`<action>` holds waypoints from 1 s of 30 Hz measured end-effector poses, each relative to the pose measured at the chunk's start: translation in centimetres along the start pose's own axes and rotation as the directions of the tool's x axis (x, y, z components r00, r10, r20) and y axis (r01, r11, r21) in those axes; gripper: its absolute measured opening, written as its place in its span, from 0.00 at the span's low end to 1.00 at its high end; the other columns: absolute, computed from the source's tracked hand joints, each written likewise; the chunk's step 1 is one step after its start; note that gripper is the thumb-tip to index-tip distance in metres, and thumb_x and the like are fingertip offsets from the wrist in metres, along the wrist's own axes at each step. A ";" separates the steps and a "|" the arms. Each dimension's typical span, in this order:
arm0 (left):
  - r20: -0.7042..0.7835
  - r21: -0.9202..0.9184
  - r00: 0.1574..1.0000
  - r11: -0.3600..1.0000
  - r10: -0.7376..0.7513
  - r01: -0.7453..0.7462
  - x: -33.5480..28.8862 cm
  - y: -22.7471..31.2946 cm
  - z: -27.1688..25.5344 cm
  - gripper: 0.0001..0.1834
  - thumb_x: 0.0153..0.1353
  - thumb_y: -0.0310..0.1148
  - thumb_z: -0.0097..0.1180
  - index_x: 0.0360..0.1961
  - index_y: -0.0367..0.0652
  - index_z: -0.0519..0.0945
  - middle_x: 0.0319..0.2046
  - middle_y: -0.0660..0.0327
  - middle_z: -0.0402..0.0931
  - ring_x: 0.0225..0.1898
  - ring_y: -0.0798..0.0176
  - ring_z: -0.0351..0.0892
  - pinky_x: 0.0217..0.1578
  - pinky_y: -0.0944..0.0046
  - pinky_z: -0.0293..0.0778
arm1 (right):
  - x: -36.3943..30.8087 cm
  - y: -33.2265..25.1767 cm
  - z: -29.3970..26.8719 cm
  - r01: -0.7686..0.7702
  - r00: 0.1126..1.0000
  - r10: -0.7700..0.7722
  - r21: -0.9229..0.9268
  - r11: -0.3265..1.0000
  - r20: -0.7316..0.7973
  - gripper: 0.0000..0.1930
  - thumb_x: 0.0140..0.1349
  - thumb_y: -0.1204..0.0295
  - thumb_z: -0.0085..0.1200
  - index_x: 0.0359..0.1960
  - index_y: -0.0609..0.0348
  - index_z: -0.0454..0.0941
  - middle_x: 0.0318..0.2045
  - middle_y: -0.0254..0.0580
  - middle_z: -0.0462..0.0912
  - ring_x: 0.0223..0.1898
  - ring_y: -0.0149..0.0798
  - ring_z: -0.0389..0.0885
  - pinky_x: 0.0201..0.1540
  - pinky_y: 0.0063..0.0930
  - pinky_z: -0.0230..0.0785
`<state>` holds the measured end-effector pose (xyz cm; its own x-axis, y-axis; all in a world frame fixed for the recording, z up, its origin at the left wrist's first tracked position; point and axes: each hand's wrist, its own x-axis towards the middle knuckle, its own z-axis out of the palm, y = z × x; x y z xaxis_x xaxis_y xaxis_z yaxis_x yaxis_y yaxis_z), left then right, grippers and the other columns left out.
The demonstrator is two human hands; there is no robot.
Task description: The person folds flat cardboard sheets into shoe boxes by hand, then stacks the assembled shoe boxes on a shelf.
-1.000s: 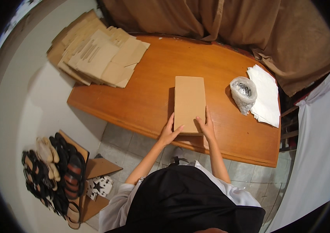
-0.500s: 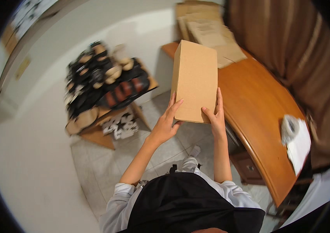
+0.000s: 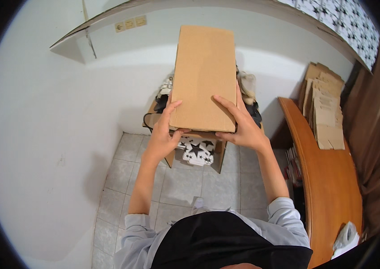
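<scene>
Brown cardboard box (image 3: pixel 204 78) held before flattened cartons (image 3: pixel 324 107).

Open tiled floor (image 3: pixel 185 184) below the hands; shoe-filled carton (image 3: pixel 199 148) ahead, wooden table (image 3: pixel 328 179) right.

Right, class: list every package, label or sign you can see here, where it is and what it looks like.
Cardboard box: long, plain brown, held up by left hand and right hand.
Flattened cartons: brown stack on wooden table, right.
Open carton: on floor below, star-patterned white and black contents.
Wall plates: small beige squares, top.
</scene>
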<state>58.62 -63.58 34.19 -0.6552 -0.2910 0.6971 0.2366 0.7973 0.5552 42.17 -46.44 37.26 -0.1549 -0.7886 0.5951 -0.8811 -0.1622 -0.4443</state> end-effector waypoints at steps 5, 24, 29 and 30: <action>-0.115 0.110 0.987 0.989 0.114 -0.102 5.3 -5.1 -4.4 0.40 0.43 0.15 0.60 0.59 0.42 0.58 0.52 0.53 0.69 0.53 0.58 0.70 0.53 0.62 0.65 | 10.0 1.9 0.9 0.197 0.980 -0.197 -0.026 0.980 0.005 0.46 0.34 0.81 0.65 0.61 0.38 0.61 0.65 0.64 0.26 0.67 0.59 0.35 0.62 0.42 0.54; -0.633 0.192 0.584 0.834 0.507 -0.517 35.1 -17.5 -23.4 0.43 0.49 0.18 0.61 0.64 0.43 0.51 0.53 0.57 0.66 0.49 0.61 0.73 0.46 0.61 0.72 | 47.2 1.0 0.8 0.559 0.685 -0.666 -0.373 0.741 -0.297 0.28 0.53 0.76 0.52 0.57 0.42 0.63 0.62 0.47 0.58 0.53 0.54 0.69 0.51 0.46 0.67; -0.541 0.313 0.562 0.770 0.625 -0.555 44.0 -19.3 -28.5 0.25 0.52 0.18 0.57 0.52 0.34 0.65 0.46 0.56 0.71 0.48 0.60 0.72 0.49 0.61 0.71 | 55.6 1.7 -1.3 0.616 0.400 -0.872 -0.622 0.484 -0.282 0.40 0.54 0.87 0.45 0.65 0.41 0.40 0.62 0.67 0.50 0.52 0.63 0.69 0.51 0.43 0.70; -0.540 0.309 0.557 0.765 0.631 -0.566 45.9 -19.7 -29.7 0.25 0.52 0.18 0.57 0.52 0.34 0.65 0.46 0.56 0.71 0.48 0.60 0.72 0.49 0.61 0.71 | 56.6 1.6 -1.6 0.639 0.353 -0.881 -0.606 0.474 -0.316 0.39 0.55 0.85 0.46 0.65 0.42 0.41 0.60 0.68 0.54 0.51 0.63 0.70 0.50 0.44 0.69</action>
<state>45.21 -108.35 68.68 0.1712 0.0551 0.9837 0.3303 0.9374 -0.1100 31.25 -90.34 71.31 0.5802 0.0514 0.8129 -0.7872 -0.2209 0.5758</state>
